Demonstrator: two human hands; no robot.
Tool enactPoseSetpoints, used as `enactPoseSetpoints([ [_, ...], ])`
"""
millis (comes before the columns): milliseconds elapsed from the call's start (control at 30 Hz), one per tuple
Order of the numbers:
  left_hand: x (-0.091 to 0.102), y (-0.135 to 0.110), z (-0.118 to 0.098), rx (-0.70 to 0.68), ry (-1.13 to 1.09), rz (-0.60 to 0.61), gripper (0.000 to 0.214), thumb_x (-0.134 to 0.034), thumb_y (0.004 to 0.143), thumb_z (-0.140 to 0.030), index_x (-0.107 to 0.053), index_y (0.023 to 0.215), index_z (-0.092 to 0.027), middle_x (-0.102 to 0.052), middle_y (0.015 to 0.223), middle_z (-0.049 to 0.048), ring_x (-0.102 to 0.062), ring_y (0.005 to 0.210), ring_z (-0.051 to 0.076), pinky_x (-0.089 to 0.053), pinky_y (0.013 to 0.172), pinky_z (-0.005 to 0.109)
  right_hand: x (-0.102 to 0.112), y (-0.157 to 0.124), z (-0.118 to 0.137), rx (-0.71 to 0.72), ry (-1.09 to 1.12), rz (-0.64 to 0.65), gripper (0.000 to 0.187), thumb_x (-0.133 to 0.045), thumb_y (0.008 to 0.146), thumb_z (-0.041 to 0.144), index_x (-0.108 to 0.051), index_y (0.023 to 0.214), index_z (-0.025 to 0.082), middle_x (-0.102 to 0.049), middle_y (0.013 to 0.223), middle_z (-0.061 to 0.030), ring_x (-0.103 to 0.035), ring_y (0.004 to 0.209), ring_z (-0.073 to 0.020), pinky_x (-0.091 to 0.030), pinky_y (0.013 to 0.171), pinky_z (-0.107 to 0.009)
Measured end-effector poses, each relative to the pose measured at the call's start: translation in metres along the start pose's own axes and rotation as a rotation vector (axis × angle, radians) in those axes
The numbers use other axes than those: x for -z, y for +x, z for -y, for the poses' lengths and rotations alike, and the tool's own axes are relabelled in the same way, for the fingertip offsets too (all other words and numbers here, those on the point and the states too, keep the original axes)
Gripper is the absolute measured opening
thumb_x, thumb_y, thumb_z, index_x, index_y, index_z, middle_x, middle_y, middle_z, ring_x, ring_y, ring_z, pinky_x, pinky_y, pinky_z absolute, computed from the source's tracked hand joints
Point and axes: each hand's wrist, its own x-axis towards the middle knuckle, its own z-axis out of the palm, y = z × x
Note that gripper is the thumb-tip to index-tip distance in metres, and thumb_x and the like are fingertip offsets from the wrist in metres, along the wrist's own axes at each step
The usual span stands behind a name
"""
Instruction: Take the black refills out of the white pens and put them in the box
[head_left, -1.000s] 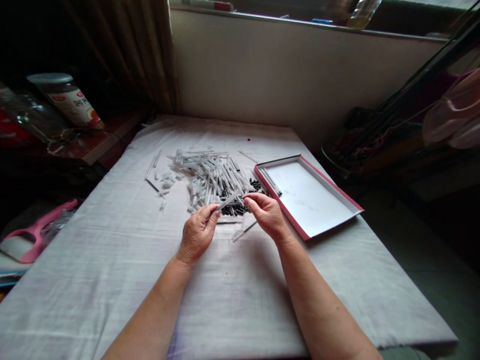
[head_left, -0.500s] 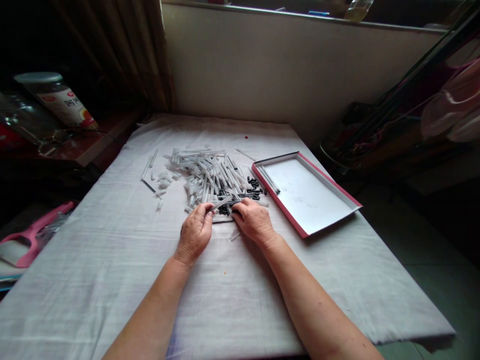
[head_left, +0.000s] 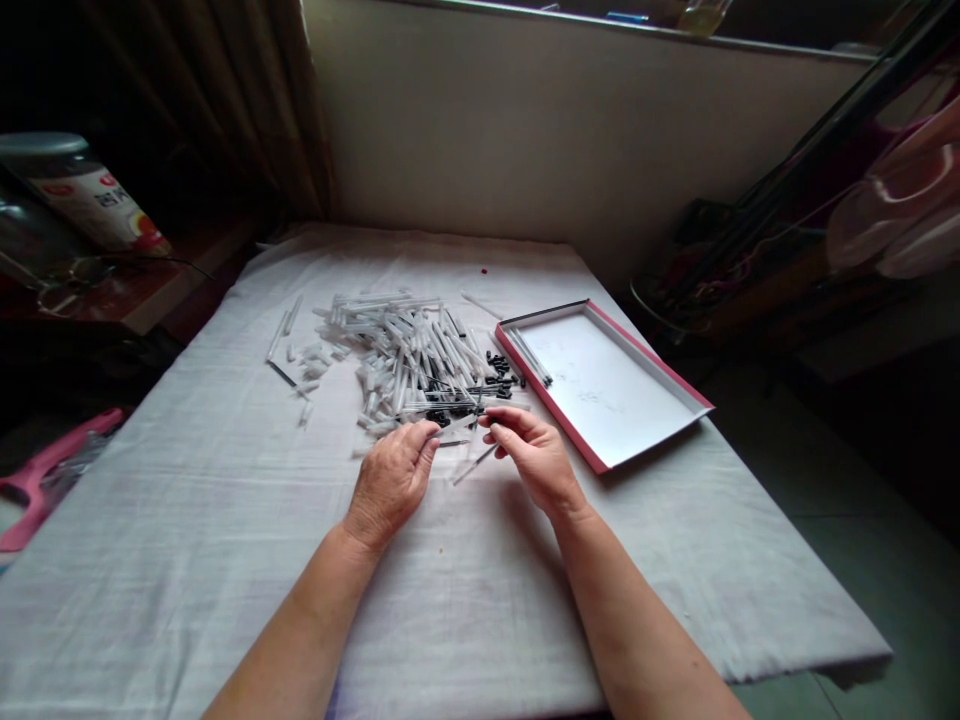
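Observation:
My left hand [head_left: 394, 480] is closed around a clear pen barrel [head_left: 459, 427], whose far end points right toward my other hand. My right hand [head_left: 534, 458] pinches a small black pen part [head_left: 484, 418] close to that end; whether the two touch I cannot tell. Just beyond my hands spreads a heap of clear pen barrels [head_left: 420, 345], with small black pen parts [head_left: 501, 368] along its right side. A thin pen refill or barrel [head_left: 474, 466] slants below my right fingertips.
A shallow red-rimmed tray [head_left: 559, 413] sits at the right, several pens [head_left: 531, 358] along its left wall. Translucent caps [head_left: 311, 362] and loose barrels [head_left: 279, 335] lie to the left on the white cloth [head_left: 247, 520]. A jar [head_left: 90, 195] stands on a side shelf.
My right hand has lifted from the pile and moved slightly right, now with a small black part in its fingertips. My left hand keeps the barrel. The view has shifted slightly.

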Motion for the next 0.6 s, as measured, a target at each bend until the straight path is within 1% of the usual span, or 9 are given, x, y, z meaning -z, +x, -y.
enactPoseSetpoints([
  [67,-0.0015,-0.0012,-0.0001,-0.039,0.003,0.012,0.029,-0.04,0.099,-0.033,-0.063,0.112,-0.02,-0.072,0.099,0.0065,-0.068,0.088,0.02,-0.052,0.079,0.031,0.0005,-0.0015,-0.0005,-0.037,0.065,-0.026,0.031,-0.076,0.065,0.037,-0.071,0.089,0.019,-0.075,0.086,-0.0065,-0.065,0.065,-0.0155,-0.044,0.051,-0.023],
  [100,-0.002,-0.0018,-0.0004,-0.049,0.004,0.019,0.029,-0.04,0.099,-0.033,-0.063,0.113,-0.021,-0.072,0.099,0.0064,-0.067,0.087,0.02,-0.052,0.079,0.031,0.0004,-0.0016,-0.001,-0.048,0.087,-0.034,0.031,-0.078,0.063,0.037,-0.072,0.087,0.019,-0.074,0.082,-0.0052,-0.063,0.062,-0.0142,-0.042,0.049,-0.022],
  [200,-0.0033,-0.0027,-0.0015,-0.055,0.009,0.034,0.029,-0.041,0.099,-0.033,-0.064,0.113,-0.021,-0.071,0.099,0.0065,-0.067,0.088,0.02,-0.052,0.08,0.032,-0.0005,-0.0011,-0.0021,-0.053,0.117,-0.022,0.03,-0.081,0.06,0.034,-0.073,0.085,0.018,-0.066,0.065,0.0007,-0.05,0.051,-0.0088,-0.034,0.044,-0.02],
  [267,-0.0042,-0.003,-0.002,-0.052,0.009,0.043,0.03,-0.041,0.099,-0.033,-0.064,0.113,-0.02,-0.071,0.099,0.007,-0.067,0.089,0.021,-0.052,0.08,0.033,-0.0008,-0.0013,-0.0021,-0.041,0.118,0.004,0.029,-0.08,0.061,0.033,-0.073,0.085,0.018,-0.064,0.062,0.0022,-0.046,0.05,-0.0079,-0.034,0.046,-0.021],
  [367,-0.005,-0.0028,-0.0023,-0.047,0.008,0.05,0.03,-0.041,0.1,-0.033,-0.064,0.113,-0.02,-0.071,0.1,0.0075,-0.067,0.089,0.021,-0.052,0.08,0.034,-0.0001,-0.0018,-0.0018,-0.01,0.083,0.03,0.025,-0.079,0.064,0.033,-0.074,0.085,0.019,-0.067,0.07,0.0001,-0.053,0.057,-0.0107,-0.041,0.051,-0.023],
  [467,-0.0047,-0.0025,-0.0025,-0.041,0.01,0.049,0.031,-0.04,0.1,-0.033,-0.064,0.112,-0.02,-0.071,0.099,0.0075,-0.067,0.088,0.021,-0.052,0.081,0.033,0.0015,-0.0015,-0.0023,0.039,0.033,0.025,0.023,-0.078,0.066,0.033,-0.075,0.085,0.02,-0.071,0.08,-0.0026,-0.06,0.07,-0.0151,-0.048,0.062,-0.027],
  [533,-0.0042,-0.0024,-0.0025,-0.04,0.008,0.058,0.031,-0.04,0.1,-0.034,-0.064,0.113,-0.021,-0.071,0.1,0.0072,-0.067,0.088,0.02,-0.052,0.081,0.033,0.0024,-0.0012,-0.0028,0.064,0.016,0.007,0.022,-0.078,0.065,0.032,-0.075,0.084,0.021,-0.072,0.084,-0.0037,-0.063,0.076,-0.0168,-0.05,0.069,-0.029],
  [600,-0.0041,-0.0026,-0.0023,-0.038,0.003,0.068,0.031,-0.04,0.1,-0.034,-0.064,0.114,-0.022,-0.071,0.1,0.0069,-0.067,0.089,0.02,-0.052,0.081,0.032,0.0027,-0.0012,-0.0027,0.068,0.009,0.001,0.022,-0.078,0.066,0.032,-0.075,0.084,0.021,-0.073,0.084,-0.0037,-0.063,0.076,-0.0166,-0.051,0.07,-0.029],
])
